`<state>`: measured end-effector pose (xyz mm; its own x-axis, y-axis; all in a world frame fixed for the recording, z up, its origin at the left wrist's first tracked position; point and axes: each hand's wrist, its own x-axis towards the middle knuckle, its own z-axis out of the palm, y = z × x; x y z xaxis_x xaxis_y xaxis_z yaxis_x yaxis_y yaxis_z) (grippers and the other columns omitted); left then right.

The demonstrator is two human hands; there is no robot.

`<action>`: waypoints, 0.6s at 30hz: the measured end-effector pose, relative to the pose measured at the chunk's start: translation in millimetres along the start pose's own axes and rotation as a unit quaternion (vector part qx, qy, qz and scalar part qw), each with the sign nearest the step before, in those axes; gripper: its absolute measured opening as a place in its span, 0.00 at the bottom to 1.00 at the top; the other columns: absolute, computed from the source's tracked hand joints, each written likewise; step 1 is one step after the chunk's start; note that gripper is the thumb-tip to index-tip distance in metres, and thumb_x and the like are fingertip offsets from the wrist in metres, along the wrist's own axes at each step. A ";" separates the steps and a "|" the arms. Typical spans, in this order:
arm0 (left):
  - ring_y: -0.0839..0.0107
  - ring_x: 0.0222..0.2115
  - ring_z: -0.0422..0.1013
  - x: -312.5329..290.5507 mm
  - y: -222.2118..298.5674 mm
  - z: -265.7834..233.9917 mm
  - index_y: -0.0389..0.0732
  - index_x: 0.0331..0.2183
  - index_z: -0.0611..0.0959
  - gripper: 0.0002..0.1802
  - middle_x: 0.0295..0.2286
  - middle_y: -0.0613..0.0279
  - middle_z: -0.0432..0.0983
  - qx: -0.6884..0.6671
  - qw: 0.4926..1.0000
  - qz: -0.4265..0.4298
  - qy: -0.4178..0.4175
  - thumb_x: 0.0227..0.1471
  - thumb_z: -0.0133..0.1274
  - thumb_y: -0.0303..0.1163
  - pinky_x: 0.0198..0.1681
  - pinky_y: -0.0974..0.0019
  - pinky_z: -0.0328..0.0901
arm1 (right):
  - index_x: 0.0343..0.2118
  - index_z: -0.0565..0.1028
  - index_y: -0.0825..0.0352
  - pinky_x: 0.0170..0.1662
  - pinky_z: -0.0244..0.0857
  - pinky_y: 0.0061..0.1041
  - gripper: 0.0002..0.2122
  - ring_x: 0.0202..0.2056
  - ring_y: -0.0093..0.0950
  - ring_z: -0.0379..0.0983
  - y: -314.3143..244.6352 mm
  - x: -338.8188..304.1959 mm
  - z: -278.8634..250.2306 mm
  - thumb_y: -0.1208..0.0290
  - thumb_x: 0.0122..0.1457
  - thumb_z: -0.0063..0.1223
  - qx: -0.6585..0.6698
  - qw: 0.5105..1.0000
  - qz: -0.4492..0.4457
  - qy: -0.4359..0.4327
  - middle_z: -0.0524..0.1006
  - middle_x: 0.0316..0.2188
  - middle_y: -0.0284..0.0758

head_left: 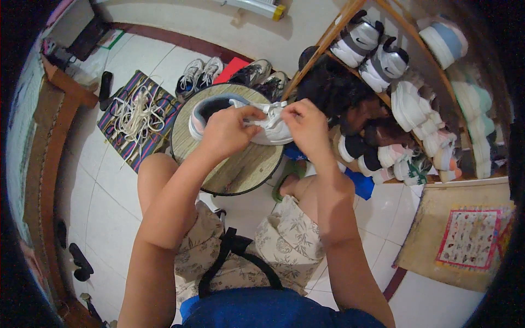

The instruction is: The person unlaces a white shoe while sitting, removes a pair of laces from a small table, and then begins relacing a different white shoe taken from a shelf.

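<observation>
A white sneaker (270, 135) with a grey-blue lining and a pink heel patch lies on a round wooden-topped stool (235, 174) between my knees. Its toe points right. My left hand (228, 130) is bent over the middle of the shoe, thumb and forefinger closing on the white shoelace (269, 109) by the eyelets. Over the toe end, my right hand (307, 124) pinches the lace between thumb and fingertips. The fingers hide part of the lacing.
Loose white laces (139, 116) lie heaped on a striped mat (123, 143) at the left. Several worn shoes (210, 71) stand behind the stool. A wooden shoe rack (402, 34) full of sneakers rises at the right. A wooden bench frame (49, 115) borders the left side.
</observation>
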<state>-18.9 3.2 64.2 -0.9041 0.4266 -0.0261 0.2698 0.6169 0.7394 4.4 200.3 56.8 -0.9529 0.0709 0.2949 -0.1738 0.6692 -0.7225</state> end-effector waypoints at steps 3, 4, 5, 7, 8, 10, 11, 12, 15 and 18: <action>0.56 0.29 0.75 -2.6 1.3 0.3 0.47 0.40 0.79 0.18 0.29 0.51 0.77 0.002 1.000 0.006 0.018 0.42 0.59 0.33 0.34 0.58 0.68 | 0.28 0.74 0.65 0.32 0.66 0.36 0.09 0.30 0.39 0.73 -12.0 -6.4 24.5 0.65 0.49 0.56 -0.073 0.996 0.032 -0.033 0.75 0.29 0.39; 0.54 0.31 0.75 -3.1 2.0 0.2 0.46 0.42 0.77 0.21 0.30 0.50 0.77 0.012 0.999 0.021 0.040 0.42 0.59 0.32 0.35 0.57 0.68 | 0.29 0.73 0.64 0.33 0.67 0.37 0.10 0.31 0.40 0.74 -21.2 -7.0 27.9 0.63 0.49 0.56 -0.107 0.992 0.052 -0.040 0.75 0.29 0.39; 0.54 0.31 0.75 -3.1 1.0 1.2 0.46 0.42 0.77 0.21 0.30 0.50 0.77 0.011 0.999 0.021 0.040 0.42 0.59 0.32 0.35 0.57 0.68 | 0.31 0.70 0.64 0.35 0.67 0.40 0.13 0.32 0.42 0.74 -26.0 -5.3 29.1 0.61 0.47 0.55 -0.131 0.987 0.079 -0.053 0.75 0.31 0.40; 0.50 0.34 0.74 -2.8 -1.8 3.5 0.47 0.45 0.71 0.27 0.32 0.47 0.76 -0.009 0.997 0.044 0.065 0.41 0.60 0.33 0.36 0.54 0.67 | 0.32 0.70 0.64 0.35 0.67 0.40 0.13 0.33 0.42 0.74 -25.1 -1.1 26.5 0.62 0.47 0.55 -0.145 0.982 0.102 -0.058 0.75 0.31 0.40; 0.50 0.34 0.74 -3.0 -0.9 3.9 0.47 0.45 0.71 0.27 0.32 0.47 0.76 -0.009 0.997 0.043 0.065 0.41 0.60 0.33 0.36 0.54 0.67 | 0.32 0.70 0.64 0.35 0.67 0.41 0.13 0.34 0.42 0.74 -24.4 1.0 25.4 0.63 0.46 0.55 -0.159 0.977 0.123 -0.064 0.75 0.31 0.40; 0.47 0.35 0.73 -3.7 2.6 3.9 0.46 0.47 0.68 0.30 0.32 0.45 0.76 -0.011 0.998 0.019 0.061 0.41 0.61 0.33 0.36 0.52 0.67 | 0.31 0.71 0.64 0.36 0.67 0.41 0.13 0.34 0.42 0.74 -27.5 4.7 19.7 0.63 0.46 0.54 -0.167 0.974 0.129 -0.083 0.76 0.31 0.41; 0.47 0.35 0.73 -3.7 2.1 4.1 0.46 0.47 0.68 0.30 0.32 0.45 0.76 -0.011 0.998 0.018 0.061 0.41 0.61 0.33 0.36 0.52 0.67 | 0.31 0.72 0.65 0.37 0.67 0.42 0.13 0.35 0.42 0.74 -28.5 6.1 18.5 0.63 0.45 0.54 -0.176 0.970 0.134 -0.102 0.76 0.32 0.42; 0.47 0.34 0.73 -3.8 1.2 4.5 0.46 0.47 0.68 0.29 0.32 0.44 0.76 -0.004 0.998 0.019 0.061 0.41 0.61 0.34 0.36 0.52 0.67 | 0.31 0.72 0.65 0.37 0.67 0.42 0.13 0.35 0.42 0.74 -27.6 6.9 20.0 0.63 0.45 0.54 -0.176 0.970 0.133 -0.102 0.76 0.32 0.42; 0.46 0.34 0.73 -2.3 1.2 3.7 0.45 0.46 0.68 0.29 0.31 0.43 0.76 0.025 0.998 0.020 0.050 0.42 0.61 0.35 0.35 0.51 0.67 | 0.27 0.73 0.66 0.36 0.68 0.42 0.11 0.34 0.43 0.74 -24.2 8.0 25.3 0.63 0.45 0.54 -0.216 0.966 0.102 -0.100 0.76 0.32 0.42; 0.46 0.32 0.73 -0.5 2.6 0.9 0.45 0.45 0.69 0.27 0.30 0.44 0.76 0.050 0.998 0.017 0.032 0.42 0.60 0.35 0.34 0.51 0.67 | 0.25 0.74 0.67 0.32 0.69 0.41 0.10 0.30 0.43 0.75 -18.8 8.8 31.1 0.64 0.45 0.53 -0.255 0.961 0.071 -0.077 0.76 0.29 0.42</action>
<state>-17.5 5.2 65.5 -0.9120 0.4078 0.0435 0.3298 0.6664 0.6687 -8.4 165.3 53.6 -0.9902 0.1052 0.0915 0.0687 0.9392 -0.3365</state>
